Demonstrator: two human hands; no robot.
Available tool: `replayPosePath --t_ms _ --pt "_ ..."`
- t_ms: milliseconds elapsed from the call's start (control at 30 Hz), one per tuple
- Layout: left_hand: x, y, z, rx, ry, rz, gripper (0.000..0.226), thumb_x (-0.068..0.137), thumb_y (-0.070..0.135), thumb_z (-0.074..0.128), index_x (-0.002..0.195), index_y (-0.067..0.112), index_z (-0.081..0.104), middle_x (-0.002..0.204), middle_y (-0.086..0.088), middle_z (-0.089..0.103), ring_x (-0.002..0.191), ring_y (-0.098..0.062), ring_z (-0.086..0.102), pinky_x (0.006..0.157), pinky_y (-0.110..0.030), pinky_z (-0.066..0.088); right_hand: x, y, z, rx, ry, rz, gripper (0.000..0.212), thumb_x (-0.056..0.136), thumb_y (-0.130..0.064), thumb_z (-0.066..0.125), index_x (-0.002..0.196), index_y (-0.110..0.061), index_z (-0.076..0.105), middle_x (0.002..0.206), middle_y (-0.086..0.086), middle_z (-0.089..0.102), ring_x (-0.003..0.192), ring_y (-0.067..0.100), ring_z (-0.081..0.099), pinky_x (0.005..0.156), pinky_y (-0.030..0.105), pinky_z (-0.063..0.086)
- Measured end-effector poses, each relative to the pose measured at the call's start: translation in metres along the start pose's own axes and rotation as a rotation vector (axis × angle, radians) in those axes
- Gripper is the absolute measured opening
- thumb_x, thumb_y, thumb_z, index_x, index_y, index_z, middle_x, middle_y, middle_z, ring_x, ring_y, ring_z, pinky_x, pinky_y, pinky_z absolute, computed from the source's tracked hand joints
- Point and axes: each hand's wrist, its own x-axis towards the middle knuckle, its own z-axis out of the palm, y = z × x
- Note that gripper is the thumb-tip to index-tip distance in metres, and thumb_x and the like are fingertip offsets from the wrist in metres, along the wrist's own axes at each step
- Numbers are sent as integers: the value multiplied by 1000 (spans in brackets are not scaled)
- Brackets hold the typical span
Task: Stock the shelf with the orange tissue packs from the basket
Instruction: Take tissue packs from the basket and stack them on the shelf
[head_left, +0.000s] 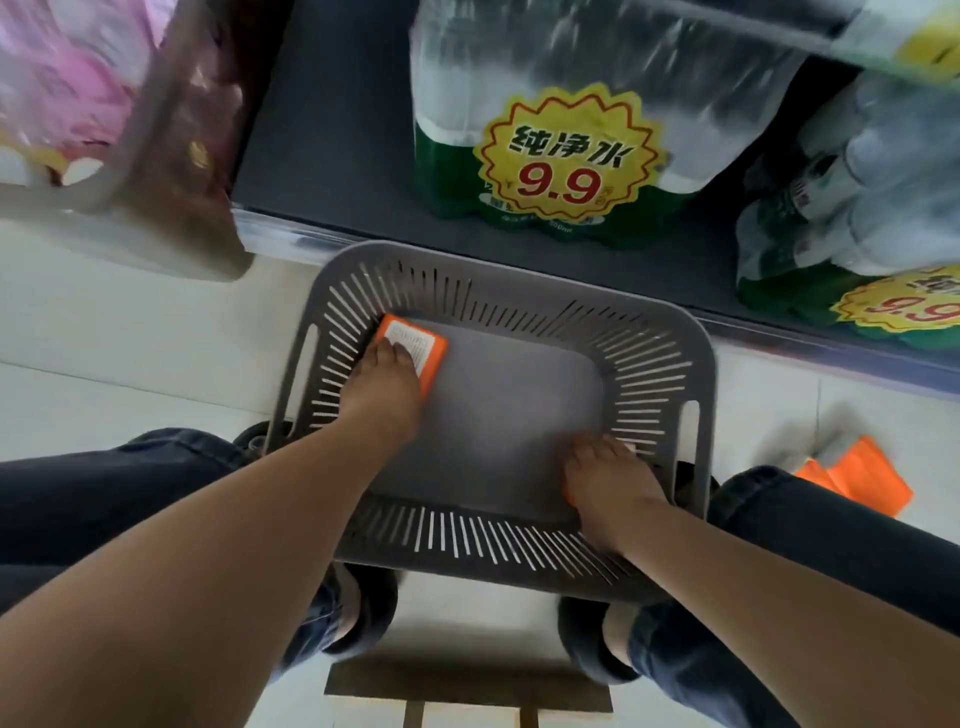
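A grey slotted plastic basket (696, 364) is seen at the centre of the frame, on the pale floor (130, 338) below a dark shelf (332, 130). A flat orange tissue pack with a white label (423, 345) lies in the basket's upper left corner. The left hand (382, 387) is laid on it, fingers on top; whether it is pinched cannot be told. At the lower right corner the right hand (605, 480) is curled over a second orange pack (569, 493), mostly hidden. More loose orange packs (857, 480) lie on the floor at right.
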Motion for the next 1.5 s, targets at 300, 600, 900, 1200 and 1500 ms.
replayPosePath --t_ms 300,600,900,1200,1500 --pt "44 17 17 40 32 -54 80 97 23 45 148 -8 -6 159 -26 -3 149 -34 3 121 -39 8 42 5 -1 -185 -49 61 50 93 -34 47 137 -13 44 139 10 46 130 29 37 109 44 20" --pt "58 23 46 65 135 -87 78 98 23 44 149 -6 -8 158 -27 -6 148 -37 0 121 -43 8 60 13 -1 -122 -200 138 48 91 -29 50 136 -12 47 141 9 46 128 29 40 100 37 33" --pt "55 17 48 3 149 -48 83 96 16 49 148 -5 -12 158 -25 -10 148 -35 -4 122 -43 9 64 10 -1 8 -248 183 40 89 -23 60 127 -13 54 132 9 52 120 26 49 94 34 44" --pt "38 8 33 -178 121 -111 68 96 21 49 150 -1 14 152 -24 30 131 -36 45 100 -44 42 62 24 -9 276 -201 200 36 90 -22 57 124 -13 55 131 10 55 119 27 55 94 35 46" --pt "19 -12 14 -437 155 -182 28 88 25 58 100 3 69 97 -23 70 96 -40 65 78 -38 49 40 42 -34 586 -43 245 21 86 -24 63 101 -8 59 109 12 60 99 25 59 69 27 41"
